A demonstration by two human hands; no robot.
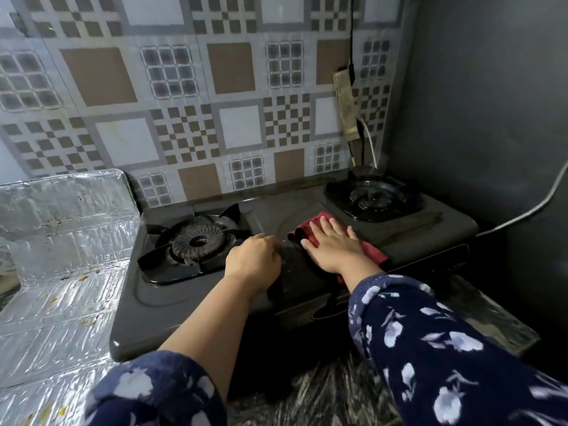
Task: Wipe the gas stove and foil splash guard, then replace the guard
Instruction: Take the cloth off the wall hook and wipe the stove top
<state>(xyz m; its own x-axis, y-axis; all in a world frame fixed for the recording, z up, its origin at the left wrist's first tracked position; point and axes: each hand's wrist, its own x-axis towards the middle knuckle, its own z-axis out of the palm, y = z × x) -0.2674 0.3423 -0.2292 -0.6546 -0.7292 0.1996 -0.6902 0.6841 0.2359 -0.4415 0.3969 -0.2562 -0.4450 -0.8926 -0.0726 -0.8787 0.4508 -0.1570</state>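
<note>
A dark grey stove (190,305) with black burners (196,241) carries a deep red cloth (310,230). Silver foil (61,241) (speckled with yellow and brown stains) lies alongside. Behind, brown, grey and white checkered tiles (184,87); navy sleeves (445,348) with pale floral print.

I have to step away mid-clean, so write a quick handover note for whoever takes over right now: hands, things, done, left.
Right hand: flat, fingers straight, pressing the red cloth on the gas stove top between the burners.
Left hand: fingers curled, resting on the stove beside the left burner; whether it holds anything cannot be told.
Foil splash guard: off the stove, lying to its left on the counter, with visible stains.
Done: guard removed, stove wipe under way.
Left: finish the stove, wipe the guard, put it back.
</note>
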